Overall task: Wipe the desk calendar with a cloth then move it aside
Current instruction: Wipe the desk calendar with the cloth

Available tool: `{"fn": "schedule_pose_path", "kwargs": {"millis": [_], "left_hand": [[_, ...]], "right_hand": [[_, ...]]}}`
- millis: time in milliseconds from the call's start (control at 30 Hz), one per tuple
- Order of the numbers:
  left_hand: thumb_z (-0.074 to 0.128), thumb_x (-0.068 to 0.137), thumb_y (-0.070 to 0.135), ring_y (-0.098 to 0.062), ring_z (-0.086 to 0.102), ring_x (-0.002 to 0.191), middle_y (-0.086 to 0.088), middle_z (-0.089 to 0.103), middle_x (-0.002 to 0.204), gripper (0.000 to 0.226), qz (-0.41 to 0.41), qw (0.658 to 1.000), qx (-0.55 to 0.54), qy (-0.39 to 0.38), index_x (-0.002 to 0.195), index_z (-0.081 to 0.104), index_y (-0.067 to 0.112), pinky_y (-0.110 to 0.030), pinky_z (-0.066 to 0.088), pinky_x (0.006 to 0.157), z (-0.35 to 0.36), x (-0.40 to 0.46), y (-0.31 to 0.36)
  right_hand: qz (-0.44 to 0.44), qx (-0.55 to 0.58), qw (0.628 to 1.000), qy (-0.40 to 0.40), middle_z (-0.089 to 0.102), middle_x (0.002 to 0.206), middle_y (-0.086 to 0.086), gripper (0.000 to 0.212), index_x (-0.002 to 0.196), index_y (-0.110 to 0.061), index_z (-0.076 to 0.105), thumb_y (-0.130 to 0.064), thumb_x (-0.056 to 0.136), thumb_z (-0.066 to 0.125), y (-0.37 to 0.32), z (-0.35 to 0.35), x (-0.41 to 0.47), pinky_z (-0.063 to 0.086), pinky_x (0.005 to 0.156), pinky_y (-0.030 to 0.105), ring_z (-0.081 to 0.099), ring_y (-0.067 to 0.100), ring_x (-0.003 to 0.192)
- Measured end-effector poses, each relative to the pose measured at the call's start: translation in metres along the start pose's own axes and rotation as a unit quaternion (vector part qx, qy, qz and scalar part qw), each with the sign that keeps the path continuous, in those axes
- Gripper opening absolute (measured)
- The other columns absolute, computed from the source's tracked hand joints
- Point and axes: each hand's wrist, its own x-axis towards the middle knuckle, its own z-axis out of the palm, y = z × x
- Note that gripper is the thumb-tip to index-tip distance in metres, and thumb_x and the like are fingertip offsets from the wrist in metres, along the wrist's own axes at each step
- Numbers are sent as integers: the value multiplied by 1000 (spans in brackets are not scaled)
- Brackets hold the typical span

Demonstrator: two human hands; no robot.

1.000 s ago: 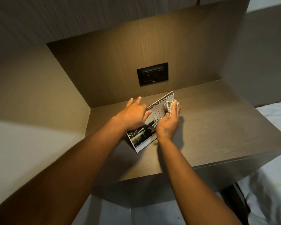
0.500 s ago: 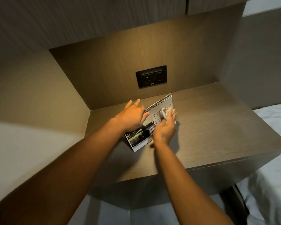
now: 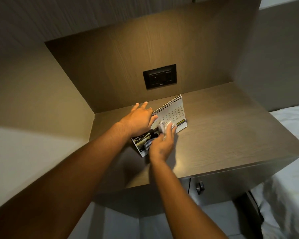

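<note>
While your left hand [image 3: 139, 121] lies spread, fingers apart, over the spiral-bound desk calendar [image 3: 173, 114] standing near the far left of the wooden shelf [image 3: 223, 135], your right hand [image 3: 162, 144] presses a bunched cloth [image 3: 164, 125] against its face — push too hard and it may fold flat or skid.

The cloth [image 3: 164, 127] has been drawn down the face of the desk calendar [image 3: 175, 114], away from the spiral binding and toward the calendar's near edge; the right hand [image 3: 161, 145] has been pulled back with it, so that the date grid below the binding, covered a second ago, is now laid bare; the left hand [image 3: 139, 120] has been kept on the calendar's left end; a cabinet knob [image 3: 199, 187] below the desk [image 3: 231, 135] has been brought into view.
</note>
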Motion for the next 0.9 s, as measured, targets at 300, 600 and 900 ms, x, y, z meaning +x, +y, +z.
{"fn": "schedule_pose_path", "kwargs": {"millis": [300, 600, 900], "left_hand": [[30, 106, 42, -28, 15, 151, -21, 42, 152, 56, -3, 1000, -2, 0, 142, 44, 1, -49, 5, 122, -1, 0, 2], [30, 106, 43, -27, 15, 151, -19, 40, 154, 57, 0, 1000, 6, 0, 144, 42, 2, -49, 5, 122, -1, 1, 1], [32, 106, 43, -27, 14, 151, -17, 39, 155, 56, -2, 1000, -6, -1, 144, 41, 3, -48, 5, 122, -3, 0, 3]], "right_hand": [[-75, -57, 996, 2, 21, 166, 7, 58, 152, -18, 35, 5, 99, 43, -12, -3, 25, 16, 117, 12, 12, 18, 153], [-51, -12, 999, 5, 33, 161, 12, 51, 145, -11, 46, 7, 97, 48, -23, -2, 20, 25, 119, 27, 23, 24, 152], [-32, -16, 999, 40, 34, 162, 10, 50, 146, -12, 45, 4, 98, 49, -40, -9, 56, 30, 121, 38, 27, 27, 151]]}}
